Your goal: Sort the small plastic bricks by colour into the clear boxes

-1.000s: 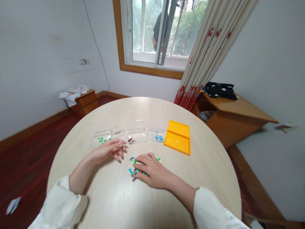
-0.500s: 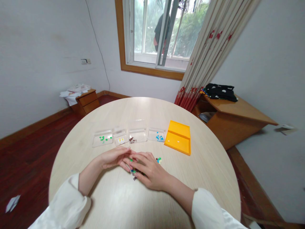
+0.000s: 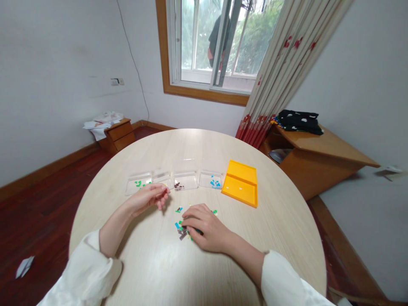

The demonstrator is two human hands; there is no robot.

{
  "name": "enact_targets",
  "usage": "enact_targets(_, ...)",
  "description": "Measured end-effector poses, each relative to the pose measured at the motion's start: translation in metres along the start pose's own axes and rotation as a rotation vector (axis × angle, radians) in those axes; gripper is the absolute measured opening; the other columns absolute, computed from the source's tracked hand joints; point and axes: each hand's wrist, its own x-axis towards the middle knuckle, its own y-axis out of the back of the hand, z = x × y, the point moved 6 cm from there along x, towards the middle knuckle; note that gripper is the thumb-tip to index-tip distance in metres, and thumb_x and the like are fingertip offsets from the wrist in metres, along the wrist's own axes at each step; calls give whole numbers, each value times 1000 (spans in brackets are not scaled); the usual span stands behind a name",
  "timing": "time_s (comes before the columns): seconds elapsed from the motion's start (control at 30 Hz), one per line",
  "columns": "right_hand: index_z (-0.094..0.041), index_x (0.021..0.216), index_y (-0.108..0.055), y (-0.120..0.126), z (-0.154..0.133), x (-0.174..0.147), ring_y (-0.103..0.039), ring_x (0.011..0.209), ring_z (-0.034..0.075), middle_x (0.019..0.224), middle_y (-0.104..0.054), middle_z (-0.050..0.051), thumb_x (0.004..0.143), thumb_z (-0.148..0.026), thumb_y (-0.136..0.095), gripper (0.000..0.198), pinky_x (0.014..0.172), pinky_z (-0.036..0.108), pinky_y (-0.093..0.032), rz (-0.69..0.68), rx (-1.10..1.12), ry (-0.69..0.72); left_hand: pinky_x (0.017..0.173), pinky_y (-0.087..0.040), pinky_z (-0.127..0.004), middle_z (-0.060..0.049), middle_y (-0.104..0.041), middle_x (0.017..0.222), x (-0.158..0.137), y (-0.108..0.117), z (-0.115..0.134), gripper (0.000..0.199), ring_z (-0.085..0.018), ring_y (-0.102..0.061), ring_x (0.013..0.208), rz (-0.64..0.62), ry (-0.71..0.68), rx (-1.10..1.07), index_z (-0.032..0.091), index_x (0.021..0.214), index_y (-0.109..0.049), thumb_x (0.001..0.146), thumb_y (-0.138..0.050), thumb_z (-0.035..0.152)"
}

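Plastic-looking bits [image 3: 182, 234], likely light, stiff and slippery, best pinched edgewise, lie on the table [image 3: 178, 272] partly under the right hand [image 3: 206, 227], fingers loosely parted, while the left hand [image 3: 145, 199], fingers bunched, gripping one or not I can't tell, hovers by clear boxes [image 3: 190, 182].

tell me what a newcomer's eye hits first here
Probably the bright yellow rectangular open case, at the right end of a row of clear plastic trays on the pale round table. Next, the bare right hand covering part of a pile of small multicoloured pieces mid-table, and the bare left hand near the left trays.
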Motion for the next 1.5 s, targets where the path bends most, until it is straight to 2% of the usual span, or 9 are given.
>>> enact_targets(0.2, -18, 99, -65, -12, -2, -1, -56, 104, 19, 102, -68, 7, 93, -25, -47, 20, 91, 37, -41, -165, -8, -52, 40, -41, -18, 0, -54, 57, 0, -7, -1, 25, -7, -46, 45, -6, -12, 48, 11, 72, -60, 77, -69, 34)
enact_targets(0.4, -18, 104, -65, -14, 3, -2, -57, 102, 17, 102, -68, 7, 95, -25, -45, 23, 91, 36, -40, -203, -20, -85, 40, -37, -18, 2, -50, 52, 1, -11, -5, 32, -7, -43, 43, -36, -3, 105, 13, 69, -57, 74, -70, 41)
enact_targets(0.6, -16, 103, -65, -11, 2, -2, -57, 103, 19, 103, -68, 9, 94, -22, -46, 22, 91, 37, -42, -145, -14, -71, 41, -39, -18, 0, -53, 53, 1, -15, -10, 38, -8, -47, 45, -118, 43, 186, 12, 69, -58, 72, -72, 47)
enact_targets(0.83, -14, 107, -62, 2, -2, 2, -55, 102, 21, 105, -66, 11, 92, -17, -45, 22, 87, 39, -47, 12, -23, -8, 48, -51, -24, -9, -68, 79, -2, -26, -20, 41, -12, -61, 54, -238, 132, 156, 10, 82, -67, 71, -72, 49)
enact_targets(0.97, -13, 113, -60, 7, -6, 3, -54, 103, 21, 106, -64, 13, 91, -15, -45, 26, 88, 39, -48, 85, -31, 38, 56, -54, -24, -8, -69, 71, -3, -36, -27, 41, -14, -65, 58, -325, 178, 109, 10, 91, -67, 73, -72, 47)
enact_targets(1.17, -13, 110, -59, 7, -8, 3, -54, 102, 21, 108, -65, 13, 90, -14, -46, 24, 87, 39, -49, 117, -47, 77, 55, -51, -23, -8, -70, 70, -5, -47, -32, 44, -14, -65, 59, -421, 166, 88, 8, 97, -66, 73, -73, 45)
enact_targets(1.4, -15, 117, -56, 7, -8, 2, -51, 112, 21, 116, -62, 13, 90, -15, -47, 29, 92, 39, -47, 102, -56, 74, 50, -46, -21, -4, -67, 60, -3, -44, -27, 43, -12, -61, 50, -323, 116, 106, 10, 85, -64, 65, -79, 45)
enact_targets(1.5, -15, 113, -58, 7, -4, 1, -51, 110, 21, 113, -63, 13, 88, -14, -48, 26, 91, 40, -47, 125, -55, 49, 49, -45, -22, -6, -69, 67, -1, -34, -14, 42, -11, -58, 49, -190, 36, 133, 10, 81, -64, 63, -80, 44)
